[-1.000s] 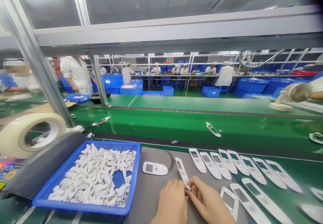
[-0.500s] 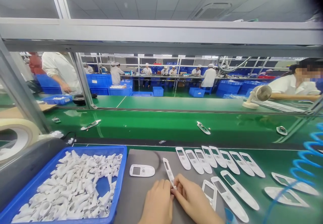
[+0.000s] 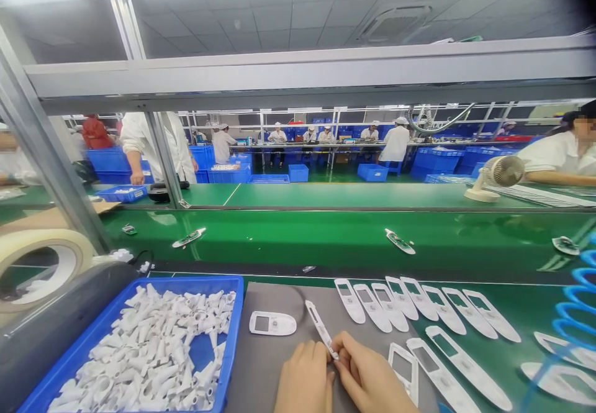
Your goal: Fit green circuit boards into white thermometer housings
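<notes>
My left hand (image 3: 305,376) and my right hand (image 3: 372,379) meet above a grey mat, both closed around the near end of a narrow white plastic casing (image 3: 319,326). The casing is tilted on edge, its far end pointing up and away. My right thumb and fingers pinch its tip; my left fingers curl beside it, partly hiding the grip. On the mat (image 3: 261,363), left of the hands, a white casing with a rectangular window (image 3: 272,323) lies flat. A rectangular white frame (image 3: 403,372) lies just right of my right hand.
A blue tray (image 3: 236,326) full of small white tubular parts (image 3: 144,351) stands left. Several white casings (image 3: 491,315) lie in rows at right, near a coiled blue hose (image 3: 577,301). Behind runs a green belt (image 3: 298,233) carrying boat-shaped pieces (image 3: 400,241). A tape roll (image 3: 77,258) sits far left.
The view has shifted, so most things appear farther right and slightly lower. Both hands keep hold of the same casing with nearly the same grip.
</notes>
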Tool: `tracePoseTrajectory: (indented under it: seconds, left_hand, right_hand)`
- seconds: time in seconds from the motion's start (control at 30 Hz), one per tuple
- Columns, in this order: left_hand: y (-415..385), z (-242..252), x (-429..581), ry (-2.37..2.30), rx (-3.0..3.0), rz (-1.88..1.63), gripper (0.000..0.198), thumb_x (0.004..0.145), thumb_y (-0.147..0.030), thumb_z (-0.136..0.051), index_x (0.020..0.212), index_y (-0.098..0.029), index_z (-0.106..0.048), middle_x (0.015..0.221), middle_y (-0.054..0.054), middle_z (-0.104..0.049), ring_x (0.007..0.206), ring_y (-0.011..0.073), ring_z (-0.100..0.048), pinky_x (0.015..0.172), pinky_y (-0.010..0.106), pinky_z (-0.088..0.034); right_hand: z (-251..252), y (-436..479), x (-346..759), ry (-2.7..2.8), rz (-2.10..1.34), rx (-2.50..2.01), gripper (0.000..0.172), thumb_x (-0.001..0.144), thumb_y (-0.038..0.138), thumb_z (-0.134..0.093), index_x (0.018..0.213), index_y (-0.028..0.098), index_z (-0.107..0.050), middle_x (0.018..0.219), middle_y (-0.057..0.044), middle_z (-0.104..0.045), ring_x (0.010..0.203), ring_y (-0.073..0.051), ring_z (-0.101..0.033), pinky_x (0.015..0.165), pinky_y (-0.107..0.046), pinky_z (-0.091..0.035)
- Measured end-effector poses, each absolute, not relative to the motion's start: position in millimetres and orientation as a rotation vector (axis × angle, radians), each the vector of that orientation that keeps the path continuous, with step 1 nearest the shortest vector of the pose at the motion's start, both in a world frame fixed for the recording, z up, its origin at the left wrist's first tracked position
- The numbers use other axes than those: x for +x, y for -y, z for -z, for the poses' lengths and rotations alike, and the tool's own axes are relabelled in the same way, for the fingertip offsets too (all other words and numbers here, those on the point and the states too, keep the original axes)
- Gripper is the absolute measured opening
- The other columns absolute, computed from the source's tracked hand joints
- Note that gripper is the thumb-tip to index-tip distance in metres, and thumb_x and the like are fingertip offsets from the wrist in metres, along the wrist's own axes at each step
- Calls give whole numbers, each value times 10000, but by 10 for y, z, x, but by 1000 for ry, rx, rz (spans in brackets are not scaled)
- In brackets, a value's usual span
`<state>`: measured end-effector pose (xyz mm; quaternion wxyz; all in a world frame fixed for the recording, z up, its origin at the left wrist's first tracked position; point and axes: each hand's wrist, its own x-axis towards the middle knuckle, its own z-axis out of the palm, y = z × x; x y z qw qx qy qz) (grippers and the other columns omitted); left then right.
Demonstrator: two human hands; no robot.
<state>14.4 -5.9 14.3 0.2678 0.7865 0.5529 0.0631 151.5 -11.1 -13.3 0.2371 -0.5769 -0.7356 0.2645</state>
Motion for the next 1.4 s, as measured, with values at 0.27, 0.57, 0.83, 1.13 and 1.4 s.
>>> tracePoseTrajectory:
  seconds: [0.27,0.57,0.83,1.13,1.4]
  left_hand:
    - [53,-182,159,-1504,2118,-112,284,706,-146,-382,955,-162,-519,997,81,-558,948,262,-482,755,397,-413]
    - [68,-180,137,-1479,2115,-152,300,702,-154,-362,960,-165,-515,1008,86,-554,947,263,-480,755,413,-407]
    - [66,-213,156,-1495,2106,-70,299,712,-154,-380,982,-173,-506,1042,76,-541,967,247,-465,775,384,-405]
    - [56,-200,169,-1498,2149,-25,293,727,-156,-373,993,-165,-497,1043,76,-537,979,259,-462,781,415,-416]
    - [68,-215,162,-1486,2159,-47,310,722,-140,-364,1001,-156,-497,1041,80,-540,973,256,-467,786,415,-416]
  right_hand:
    - [182,77,1515,2046,-735,-1629,100,802,257,-321,756,235,-407,623,19,-551,554,-152,-512,505,-227,-319]
    - [205,58,1536,2077,-716,-1606,71,777,208,-335,769,225,-404,597,24,-545,534,-150,-498,497,-223,-306]
    - [199,64,1531,2104,-687,-1635,112,743,143,-339,774,233,-398,591,36,-520,537,-144,-486,497,-216,-294]
    - [165,73,1520,2092,-707,-1634,91,792,214,-318,763,229,-403,598,24,-536,545,-148,-495,506,-219,-302]
    - [146,90,1518,2122,-652,-1650,126,708,112,-347,743,230,-379,575,38,-508,527,-143,-474,494,-213,-288]
